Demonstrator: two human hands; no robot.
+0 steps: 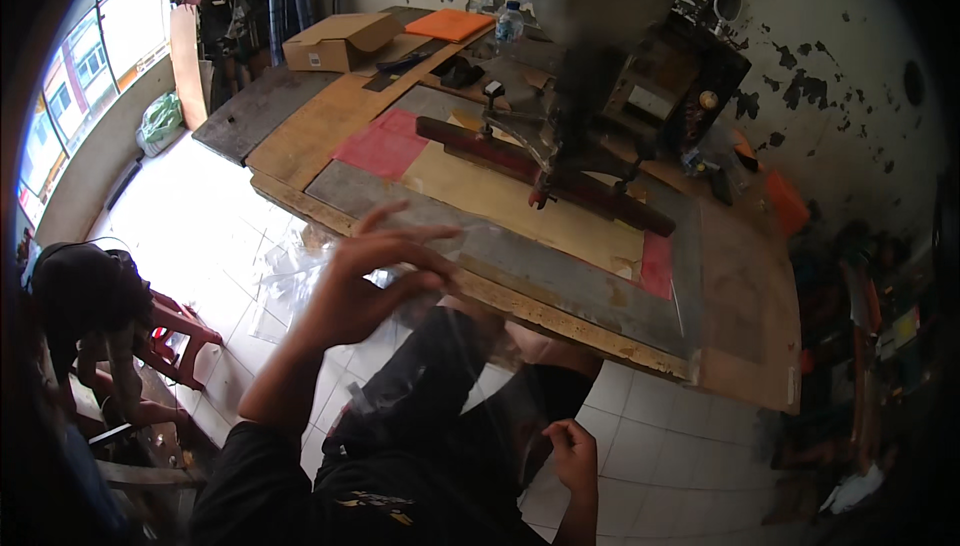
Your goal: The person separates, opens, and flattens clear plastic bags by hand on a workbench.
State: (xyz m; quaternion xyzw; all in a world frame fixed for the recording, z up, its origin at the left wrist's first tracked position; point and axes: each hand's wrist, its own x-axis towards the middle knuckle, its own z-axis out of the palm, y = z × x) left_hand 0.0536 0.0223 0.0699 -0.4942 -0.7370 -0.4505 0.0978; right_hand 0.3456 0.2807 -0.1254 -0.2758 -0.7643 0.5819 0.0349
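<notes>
A clear plastic sheet (470, 346) hangs between the two hands over the person's lap, and it is hard to read: see-through, its edges almost lost against the dark clothes and the white floor tiles (650, 446). The left hand (375, 276) is up at the sheet's top edge, fingers spread, thumb and forefinger looking pinched on it, though blur hides the contact. The right hand (572, 451) sits low, its grip curled closed on the bottom corner. Just beyond, the desk (560, 301) carries a framed screen (520, 206) with a red bar (560, 171). More clear sheets (285, 271) lie on the floor by the left hand.
</notes>
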